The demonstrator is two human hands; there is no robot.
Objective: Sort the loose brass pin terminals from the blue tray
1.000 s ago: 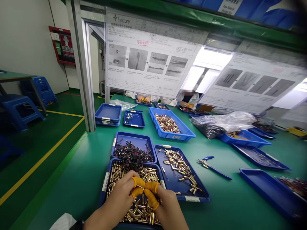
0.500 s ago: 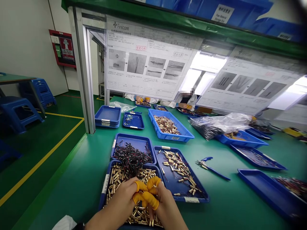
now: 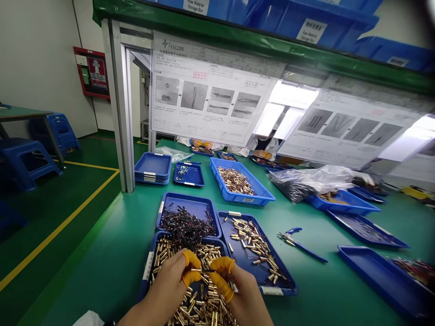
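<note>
My left hand [image 3: 171, 278], with yellow finger cots on thumb and forefinger, pinches a small brass tube [image 3: 196, 270]. Opposite it, my right hand [image 3: 243, 285], in similar cots, pinches a thin dark wire piece [image 3: 210, 271] that meets the tube's end; whether it is inside cannot be made out. Both hands are above a blue tray [image 3: 148, 267] full of loose brass tubes [image 3: 190, 312]. Just beyond lies a tray [image 3: 207, 201] with a heap of black and red wire pieces [image 3: 186, 222]. To the right, another tray [image 3: 249, 265] holds brass tubes with wires attached [image 3: 253, 235].
Blue-handled pliers [image 3: 302, 244] lie on the green table at right. Farther back are a blue bin [image 3: 244, 198] of brass parts, stacked trays [image 3: 152, 165] and a plastic bag [image 3: 312, 176]. Instruction sheets [image 3: 217, 90] hang overhead. Co-workers' hands [image 3: 261, 154] appear across the table.
My hands have moved apart slightly from a bunched-together grip, so the brass tube and dark wire now show between the fingertips. The view has tilted up slightly.
</note>
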